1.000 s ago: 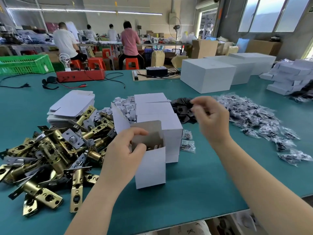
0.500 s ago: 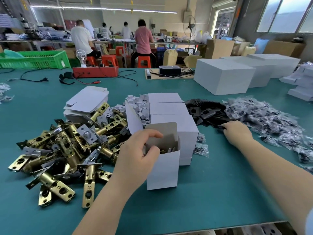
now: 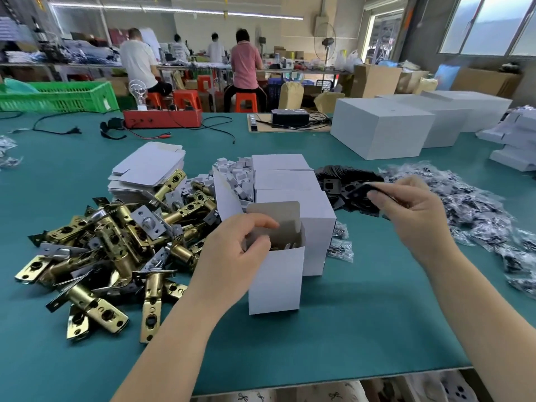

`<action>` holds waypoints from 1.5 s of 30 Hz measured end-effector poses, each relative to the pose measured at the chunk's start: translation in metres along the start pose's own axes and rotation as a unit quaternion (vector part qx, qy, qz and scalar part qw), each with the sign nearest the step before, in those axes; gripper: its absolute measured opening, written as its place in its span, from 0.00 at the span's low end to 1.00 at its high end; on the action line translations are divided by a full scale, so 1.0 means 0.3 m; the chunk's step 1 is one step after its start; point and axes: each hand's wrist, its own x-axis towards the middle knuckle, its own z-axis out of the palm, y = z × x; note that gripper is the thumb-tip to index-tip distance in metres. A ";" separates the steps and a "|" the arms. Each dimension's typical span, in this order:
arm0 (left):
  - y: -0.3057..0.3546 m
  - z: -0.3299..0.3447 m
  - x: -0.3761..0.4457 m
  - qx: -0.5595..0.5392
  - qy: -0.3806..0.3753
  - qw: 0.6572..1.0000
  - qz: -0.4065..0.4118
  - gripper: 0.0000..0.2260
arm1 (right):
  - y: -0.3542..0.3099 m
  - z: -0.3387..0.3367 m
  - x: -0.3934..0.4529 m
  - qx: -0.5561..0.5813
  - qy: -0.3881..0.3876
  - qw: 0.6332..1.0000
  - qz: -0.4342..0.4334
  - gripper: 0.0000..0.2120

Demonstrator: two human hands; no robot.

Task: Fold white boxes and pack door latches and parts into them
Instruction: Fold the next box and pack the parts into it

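A small white box (image 3: 275, 280) stands upright in front of me, its top flap raised, with metal parts showing inside. My left hand (image 3: 232, 250) grips its left upper edge, thumb and fingers curled over the opening. My right hand (image 3: 412, 210) is lifted to the right of the box and pinches a dark flat plate (image 3: 359, 190). A heap of brass door latches (image 3: 110, 245) lies to the left. Closed white boxes (image 3: 293, 192) stand in a row right behind the open one. A pile of dark plates (image 3: 345, 178) lies behind my right hand.
Flat box blanks (image 3: 148, 169) are stacked behind the latches, next to small white parts (image 3: 235, 175). Bagged screw packets (image 3: 478, 210) spread over the right side. Large white cartons (image 3: 380, 127) stand at the back right, a red case (image 3: 162, 118) and cables farther back. People sit at a far bench.
My right hand went down to the pile of dark plates, then rose again with one plate pinched in its fingers. My left hand has stayed on the open box.
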 end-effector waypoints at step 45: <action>-0.051 -0.011 -0.018 -0.235 0.030 0.966 -0.104 0.15 | -0.321 0.214 -0.091 -0.215 -0.387 0.882 -0.164 0.13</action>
